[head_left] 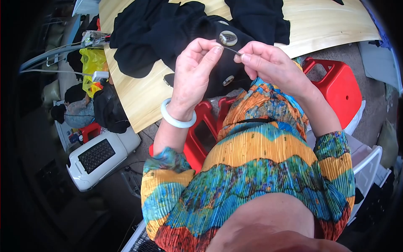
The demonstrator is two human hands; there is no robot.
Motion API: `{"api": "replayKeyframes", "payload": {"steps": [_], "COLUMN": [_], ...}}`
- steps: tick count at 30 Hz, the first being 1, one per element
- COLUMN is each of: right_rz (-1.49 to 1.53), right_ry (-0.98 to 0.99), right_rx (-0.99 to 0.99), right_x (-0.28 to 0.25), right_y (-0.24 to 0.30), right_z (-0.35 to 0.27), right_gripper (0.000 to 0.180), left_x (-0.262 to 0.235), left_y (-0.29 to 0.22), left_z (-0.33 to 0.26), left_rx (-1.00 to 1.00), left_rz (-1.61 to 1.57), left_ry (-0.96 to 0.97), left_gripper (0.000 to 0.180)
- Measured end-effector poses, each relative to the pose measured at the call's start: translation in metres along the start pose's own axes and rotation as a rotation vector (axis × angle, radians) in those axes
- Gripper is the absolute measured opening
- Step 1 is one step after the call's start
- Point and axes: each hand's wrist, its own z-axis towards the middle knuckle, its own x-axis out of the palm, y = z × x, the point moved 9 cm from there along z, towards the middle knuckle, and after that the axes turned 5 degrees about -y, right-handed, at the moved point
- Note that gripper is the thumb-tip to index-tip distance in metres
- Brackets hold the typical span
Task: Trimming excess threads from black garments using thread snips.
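My left hand [196, 69] and my right hand [268, 63] are raised close together over a black garment [176, 29] that lies on a light wooden table [327, 21]. Between the fingertips of both hands runs a thin needle or thread [231, 50]; both pinch it. Just above the fingertips a large shiny round button [228, 38] sits on the black cloth. A second, smaller shiny button [228, 80] shows lower on the garment. A pale bangle [176, 119] circles my left wrist.
Red plastic stools [340, 88] stand under and beside the table. A white appliance with a dark grille [98, 155] sits on the floor at the left, near bags and a yellow sack [92, 63]. White plastic bins [369, 164] are at the right.
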Motion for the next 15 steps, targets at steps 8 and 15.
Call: {"api": "replayKeyframes", "payload": {"steps": [8,15], "right_rz": [0.102,0.117], "right_ry": [0.025,-0.212], "right_rx": [0.048,-0.287], "right_x": [-0.001,-0.020], "right_y": [-0.012,0.016], "right_z": [0.007,0.016], "right_gripper": [0.021,0.026], "left_x": [0.010,-0.008], "left_y": [-0.007,-0.004], "left_z": [-0.005,0.014], "left_rx": [0.184,0.036], "left_rz": [0.078,-0.089], "left_ry": [0.035,0.055], "left_gripper": [0.005,0.006]}}
